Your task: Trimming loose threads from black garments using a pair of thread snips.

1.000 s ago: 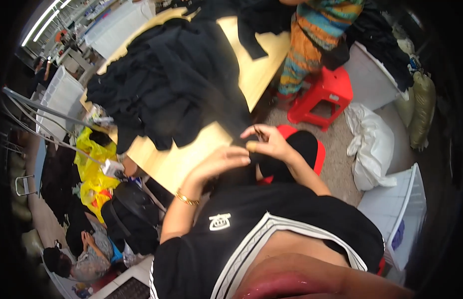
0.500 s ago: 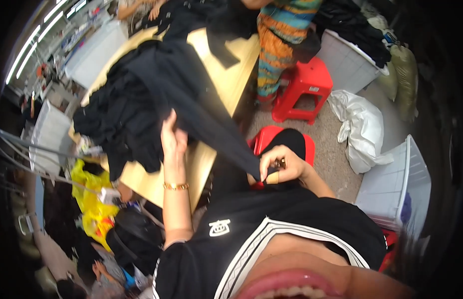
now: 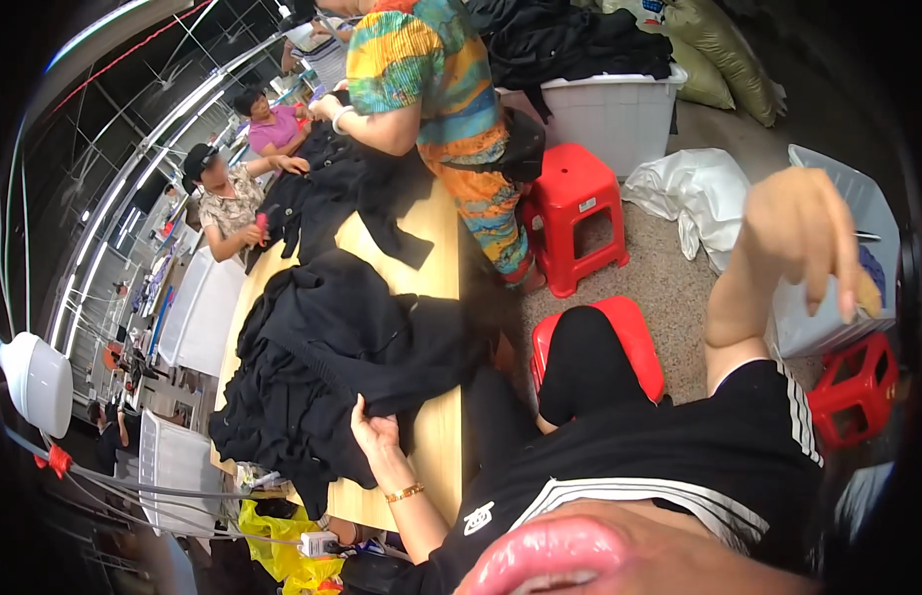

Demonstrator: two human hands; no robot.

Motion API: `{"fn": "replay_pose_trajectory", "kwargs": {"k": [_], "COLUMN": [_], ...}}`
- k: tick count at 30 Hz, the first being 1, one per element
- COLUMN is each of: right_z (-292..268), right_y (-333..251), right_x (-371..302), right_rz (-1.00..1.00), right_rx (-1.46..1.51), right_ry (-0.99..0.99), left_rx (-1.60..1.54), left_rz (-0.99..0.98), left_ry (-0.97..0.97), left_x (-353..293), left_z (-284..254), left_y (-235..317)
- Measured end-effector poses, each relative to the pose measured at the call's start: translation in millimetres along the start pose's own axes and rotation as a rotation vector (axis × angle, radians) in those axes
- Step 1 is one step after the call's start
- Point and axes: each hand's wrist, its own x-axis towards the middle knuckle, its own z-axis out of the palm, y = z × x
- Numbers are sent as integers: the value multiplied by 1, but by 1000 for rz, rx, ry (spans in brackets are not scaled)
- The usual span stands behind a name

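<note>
A heap of black knitted garments (image 3: 312, 337) lies on the pale wooden table (image 3: 441, 416) in front of me. At its near edge my left hand (image 3: 379, 433) touches the cloth, palm turned up and fingers apart, with a gold bracelet on the wrist. My right hand (image 3: 803, 233) is raised far out to the right, off the cloth and in front of a white plastic bin (image 3: 818, 322). Its fingers hang loosely bent and slightly apart. A yellowish wrap shows at one fingertip; I see nothing held there.
A co-worker in bright patterned clothes (image 3: 436, 89) stands at the table's far right side. Others handle black garments further back. Red stools (image 3: 580, 213), a white sack (image 3: 694, 193) and a filled white crate (image 3: 615, 124) stand on the right. Cables and a yellow bag (image 3: 273, 540) are at lower left.
My right hand has let go of the black garment and swung up to the right. The garment's stretched part has dropped onto the table. My view has shifted, showing more of the co-workers.
</note>
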Motion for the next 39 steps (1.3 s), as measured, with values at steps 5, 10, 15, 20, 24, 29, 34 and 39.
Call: {"fn": "replay_pose_trajectory", "kwargs": {"k": [5, 10, 15, 20, 24, 29, 34, 39], "right_z": [11, 39, 46, 48, 58, 55, 55, 58], "right_y": [54, 100, 105, 116, 125, 140, 139, 141], "right_x": [-41, -67, -71, -77, -86, -96, -102, -109], "right_rz": [82, 103, 168, 210, 351, 424, 460, 478], "right_rx": [33, 130, 81, 53, 22, 73, 87, 117], "right_ry": [83, 266, 407, 490, 620, 625, 630, 688], "left_rx": [-14, -82, -73, -81, -52, 29, 96, 219], "left_rz": [-45, -17, -39, -32, 7, 159, 261, 319], "left_ry": [-86, -45, -73, -76, -65, -42, -9, -10], "left_x": [2, 11, 11, 5, -1, -14, -37, -56], "left_z": [6, 2, 0, -7, -4, 7, 32, 41], "left_y": [-2, -6, -6, -7, -9, -9, -7, -3]}}
